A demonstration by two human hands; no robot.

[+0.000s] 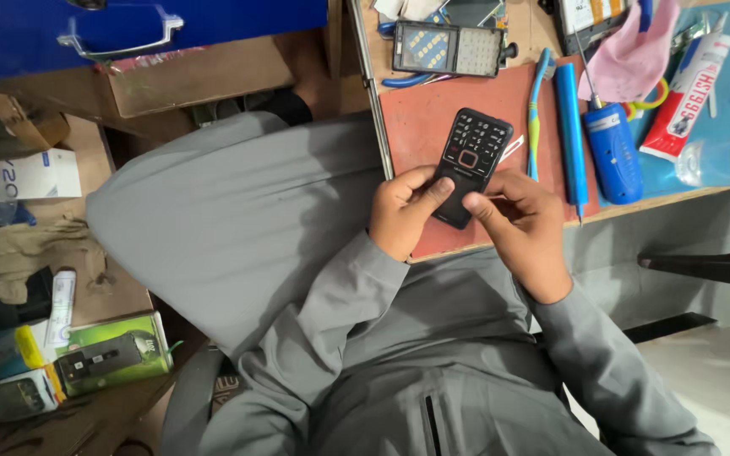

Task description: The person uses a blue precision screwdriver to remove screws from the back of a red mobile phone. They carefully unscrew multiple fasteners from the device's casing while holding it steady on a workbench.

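A black keypad phone (470, 157) with a red-ringed centre key lies tilted over a reddish-brown mat (420, 114). My left hand (405, 213) grips its lower left edge, thumb on the front. My right hand (524, 226) pinches the lower right end with thumb and fingertips. Both hands hold the phone just above the table's near edge, over my grey-clothed lap.
A blue screwdriver (569, 127), a blue-green toothbrush (536, 110), a blue cylindrical tool (614, 152), a red-and-white tube (684, 97) and a pink cloth (631, 51) lie to the right. An opened phone (448, 49) sits behind. Boxes (111, 350) and a blue case (128, 25) are on the left.
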